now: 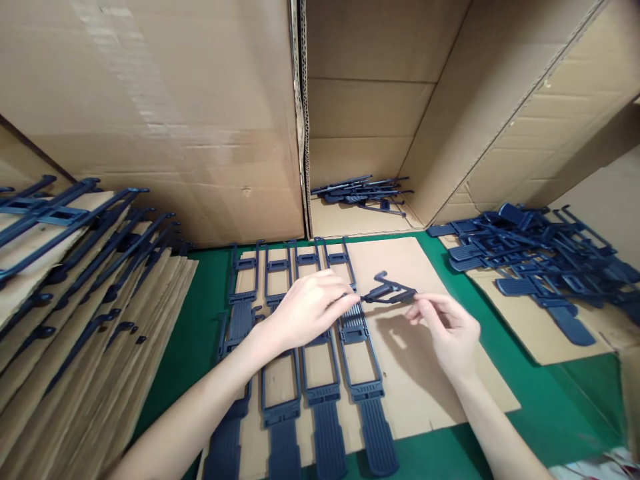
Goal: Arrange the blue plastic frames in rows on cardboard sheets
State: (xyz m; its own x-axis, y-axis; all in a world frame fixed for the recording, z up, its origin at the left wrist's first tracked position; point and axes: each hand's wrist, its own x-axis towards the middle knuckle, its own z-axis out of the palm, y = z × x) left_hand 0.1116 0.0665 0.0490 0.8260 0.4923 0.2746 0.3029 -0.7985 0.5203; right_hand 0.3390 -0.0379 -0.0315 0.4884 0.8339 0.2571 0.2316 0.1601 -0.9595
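Observation:
Between my two hands hangs a dark blue plastic bracket [387, 291], held above a flat cardboard sheet [415, 360]. My left hand [315, 303] pinches its left end, and my right hand [447, 327] pinches its right end with thumb and fingertips. Under and around my left hand lie several long dark blue plastic frames [363, 373] in a row on the cardboard. Each has an open rectangular window and a ribbed flat end toward me. My left hand and forearm cover parts of these frames.
Layered cardboard sheets [150, 360] with blue frames between them stand at left. A heap of blue parts [540, 260] lies on cardboard at right. An open carton [370, 113] at the back holds more blue parts [365, 191]. The tabletop [460, 453] is green.

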